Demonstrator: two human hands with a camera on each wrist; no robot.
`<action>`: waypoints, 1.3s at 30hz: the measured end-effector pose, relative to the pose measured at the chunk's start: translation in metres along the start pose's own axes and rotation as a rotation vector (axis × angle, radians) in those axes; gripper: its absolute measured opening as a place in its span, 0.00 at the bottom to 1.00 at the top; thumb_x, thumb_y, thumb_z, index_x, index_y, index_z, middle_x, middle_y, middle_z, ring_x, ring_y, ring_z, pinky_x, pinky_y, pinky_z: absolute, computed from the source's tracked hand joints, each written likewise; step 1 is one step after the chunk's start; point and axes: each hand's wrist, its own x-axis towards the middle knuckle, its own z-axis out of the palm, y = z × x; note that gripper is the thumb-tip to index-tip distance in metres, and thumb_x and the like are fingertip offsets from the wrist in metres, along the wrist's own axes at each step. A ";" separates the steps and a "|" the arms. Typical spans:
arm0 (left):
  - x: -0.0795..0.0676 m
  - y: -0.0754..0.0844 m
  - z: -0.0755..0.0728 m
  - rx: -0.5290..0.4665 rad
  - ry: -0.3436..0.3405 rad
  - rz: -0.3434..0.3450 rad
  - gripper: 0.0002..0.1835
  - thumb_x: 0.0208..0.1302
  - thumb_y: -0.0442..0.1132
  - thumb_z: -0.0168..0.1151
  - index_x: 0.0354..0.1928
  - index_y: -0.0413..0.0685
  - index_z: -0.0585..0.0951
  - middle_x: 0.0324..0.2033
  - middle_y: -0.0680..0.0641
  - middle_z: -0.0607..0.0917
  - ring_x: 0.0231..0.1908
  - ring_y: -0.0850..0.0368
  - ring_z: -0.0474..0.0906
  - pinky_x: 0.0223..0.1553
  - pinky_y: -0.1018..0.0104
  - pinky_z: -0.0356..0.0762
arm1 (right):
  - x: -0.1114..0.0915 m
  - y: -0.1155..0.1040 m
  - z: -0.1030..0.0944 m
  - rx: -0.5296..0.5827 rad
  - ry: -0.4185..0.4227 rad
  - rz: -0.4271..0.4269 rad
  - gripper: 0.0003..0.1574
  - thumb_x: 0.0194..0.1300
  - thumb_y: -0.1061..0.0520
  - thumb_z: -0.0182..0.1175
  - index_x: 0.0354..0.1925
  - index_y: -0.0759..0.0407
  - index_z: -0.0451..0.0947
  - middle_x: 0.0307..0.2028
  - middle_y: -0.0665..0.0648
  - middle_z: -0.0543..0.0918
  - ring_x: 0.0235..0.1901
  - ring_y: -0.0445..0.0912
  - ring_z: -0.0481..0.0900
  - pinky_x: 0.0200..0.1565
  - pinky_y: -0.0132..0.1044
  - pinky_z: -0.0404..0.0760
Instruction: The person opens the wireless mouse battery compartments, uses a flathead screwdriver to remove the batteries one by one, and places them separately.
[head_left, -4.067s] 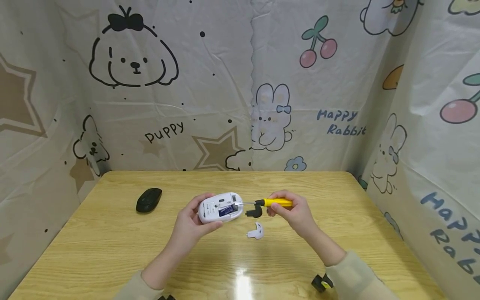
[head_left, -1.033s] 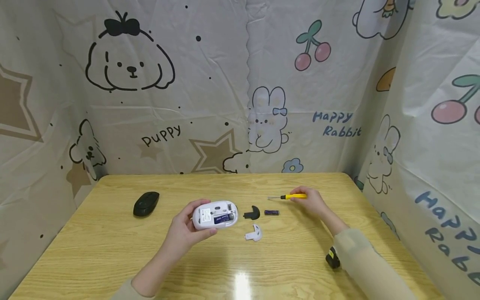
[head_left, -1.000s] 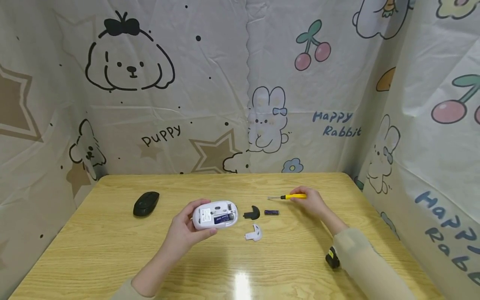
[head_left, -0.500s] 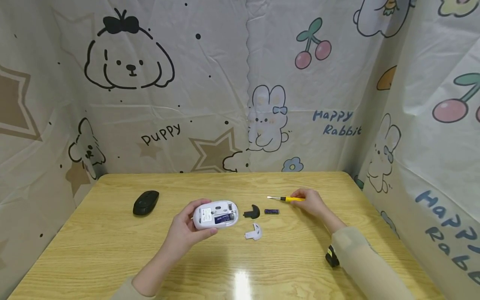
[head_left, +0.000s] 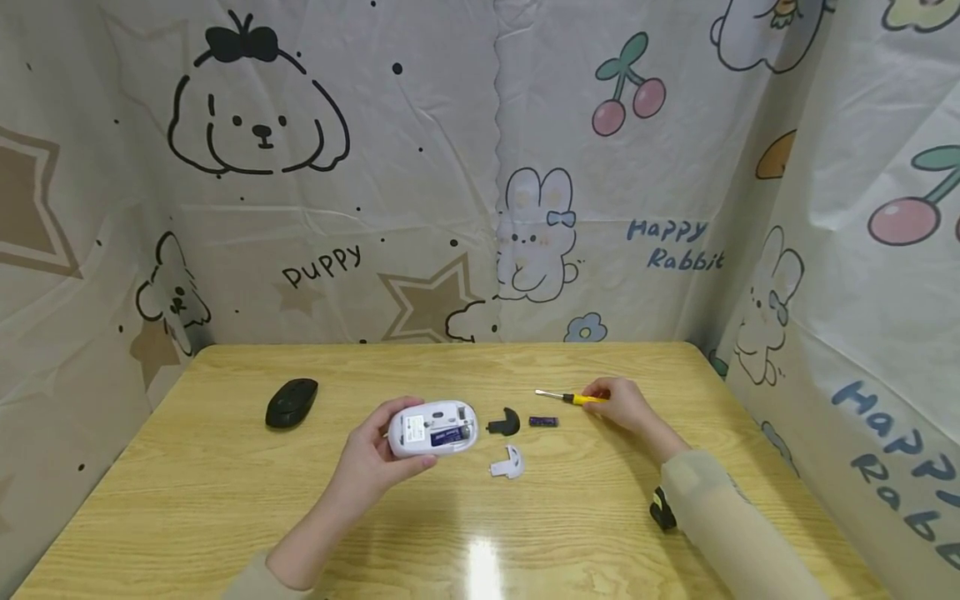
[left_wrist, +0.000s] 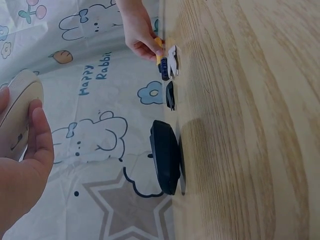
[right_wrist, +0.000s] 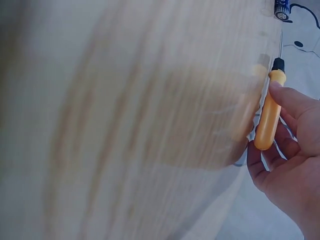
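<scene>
My left hand (head_left: 375, 450) grips a white computer mouse (head_left: 412, 429) with its underside turned up. Its battery bay is uncovered, and one dark battery (head_left: 448, 437) sits inside. Over at the right, my right hand (head_left: 621, 403) holds a yellow-handled screwdriver (head_left: 581, 399) close to the table, its metal tip pointing left. In the right wrist view the thumb lies along the screwdriver handle (right_wrist: 270, 117) and the fingers are behind it. A loose battery (head_left: 543, 422) lies between the hands, beside a black cover piece (head_left: 506, 422) and a white battery cover (head_left: 509, 463).
A black mouse (head_left: 292, 403) rests at the back left of the wooden table (head_left: 225, 500). Near the right forearm is a small black and yellow object (head_left: 662, 510), partly hidden by the sleeve. Patterned cloth (head_left: 420, 192) hangs behind and at both sides.
Earlier the screwdriver tip was in the mouse's battery bay; now a battery lies on the table and the screwdriver is off to the right. In the last second it has lowered slightly.
</scene>
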 end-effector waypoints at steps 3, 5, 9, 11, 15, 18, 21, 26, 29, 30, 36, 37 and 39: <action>0.001 0.000 0.000 0.000 0.003 -0.007 0.40 0.44 0.25 0.72 0.62 0.47 0.68 0.59 0.39 0.70 0.56 0.44 0.73 0.46 0.62 0.81 | 0.000 0.000 -0.001 -0.001 -0.003 -0.003 0.09 0.57 0.59 0.67 0.37 0.59 0.82 0.34 0.55 0.82 0.34 0.47 0.74 0.39 0.38 0.73; 0.001 0.000 0.000 -0.001 0.003 -0.010 0.40 0.45 0.25 0.72 0.62 0.47 0.68 0.59 0.39 0.69 0.56 0.44 0.73 0.47 0.62 0.80 | -0.001 -0.001 -0.001 0.001 -0.005 0.002 0.09 0.57 0.59 0.67 0.38 0.59 0.82 0.35 0.55 0.82 0.35 0.47 0.74 0.39 0.38 0.73; 0.001 0.000 0.000 0.002 0.003 -0.015 0.40 0.44 0.25 0.72 0.62 0.47 0.68 0.60 0.39 0.69 0.56 0.43 0.73 0.47 0.62 0.80 | -0.003 -0.005 -0.003 0.005 -0.012 0.005 0.10 0.57 0.59 0.67 0.39 0.59 0.82 0.36 0.55 0.83 0.36 0.47 0.74 0.40 0.39 0.73; 0.001 0.000 0.000 0.004 0.003 -0.019 0.40 0.44 0.25 0.73 0.62 0.47 0.68 0.60 0.39 0.69 0.56 0.43 0.73 0.47 0.62 0.80 | -0.004 -0.006 -0.005 0.010 -0.012 -0.013 0.11 0.57 0.60 0.67 0.40 0.60 0.81 0.36 0.56 0.83 0.36 0.48 0.75 0.41 0.40 0.74; 0.001 0.000 0.000 0.004 0.004 -0.030 0.40 0.45 0.25 0.72 0.62 0.48 0.68 0.60 0.39 0.69 0.56 0.43 0.73 0.47 0.62 0.80 | -0.010 -0.014 -0.009 0.013 0.004 -0.053 0.11 0.58 0.60 0.66 0.41 0.60 0.81 0.39 0.58 0.84 0.40 0.51 0.77 0.43 0.44 0.77; 0.001 0.001 0.000 0.005 0.005 -0.036 0.40 0.45 0.25 0.72 0.62 0.49 0.68 0.60 0.40 0.69 0.57 0.43 0.73 0.47 0.62 0.80 | -0.016 -0.025 -0.016 0.031 0.012 -0.071 0.13 0.59 0.59 0.65 0.44 0.60 0.81 0.43 0.59 0.83 0.45 0.54 0.77 0.46 0.49 0.77; 0.001 0.002 0.001 0.007 0.009 -0.037 0.40 0.45 0.25 0.72 0.62 0.49 0.68 0.60 0.40 0.69 0.57 0.43 0.73 0.47 0.62 0.80 | -0.020 -0.038 -0.024 0.047 0.013 -0.099 0.15 0.60 0.58 0.64 0.46 0.61 0.80 0.45 0.59 0.83 0.47 0.56 0.76 0.49 0.54 0.76; 0.002 0.004 0.002 0.031 0.018 -0.038 0.40 0.45 0.26 0.73 0.62 0.50 0.69 0.60 0.40 0.70 0.56 0.44 0.73 0.46 0.63 0.81 | -0.027 -0.059 -0.037 0.070 0.021 -0.125 0.17 0.60 0.56 0.65 0.48 0.61 0.79 0.47 0.59 0.82 0.48 0.55 0.76 0.52 0.56 0.75; 0.002 0.005 0.002 0.042 0.021 -0.039 0.39 0.45 0.26 0.73 0.62 0.51 0.69 0.60 0.41 0.70 0.55 0.44 0.74 0.46 0.63 0.81 | -0.032 -0.071 -0.044 0.076 0.037 -0.154 0.18 0.60 0.56 0.65 0.48 0.60 0.79 0.48 0.58 0.82 0.48 0.55 0.76 0.51 0.55 0.76; 0.002 0.005 0.003 0.045 0.019 -0.039 0.39 0.45 0.26 0.73 0.62 0.51 0.69 0.60 0.41 0.70 0.55 0.44 0.74 0.46 0.63 0.81 | -0.033 -0.076 -0.047 0.083 0.042 -0.165 0.18 0.60 0.56 0.65 0.48 0.60 0.79 0.48 0.58 0.82 0.48 0.54 0.77 0.51 0.54 0.76; 0.002 0.005 0.003 0.047 0.016 -0.041 0.39 0.45 0.27 0.73 0.62 0.50 0.69 0.60 0.41 0.69 0.56 0.45 0.74 0.46 0.64 0.81 | -0.046 -0.102 -0.058 0.093 0.066 -0.215 0.18 0.60 0.55 0.65 0.49 0.59 0.79 0.48 0.57 0.82 0.47 0.53 0.77 0.50 0.52 0.77; 0.002 0.005 0.003 0.047 0.016 -0.040 0.40 0.45 0.27 0.73 0.62 0.50 0.69 0.60 0.41 0.70 0.56 0.45 0.73 0.46 0.64 0.81 | -0.049 -0.107 -0.060 0.092 0.070 -0.218 0.19 0.60 0.55 0.65 0.49 0.59 0.78 0.47 0.57 0.82 0.47 0.53 0.77 0.50 0.52 0.77; 0.002 0.005 0.003 0.052 0.015 -0.038 0.40 0.45 0.27 0.73 0.62 0.49 0.69 0.60 0.41 0.70 0.56 0.45 0.73 0.46 0.64 0.81 | -0.054 -0.117 -0.062 0.093 0.080 -0.221 0.19 0.60 0.55 0.65 0.49 0.59 0.78 0.47 0.57 0.82 0.47 0.52 0.77 0.50 0.51 0.78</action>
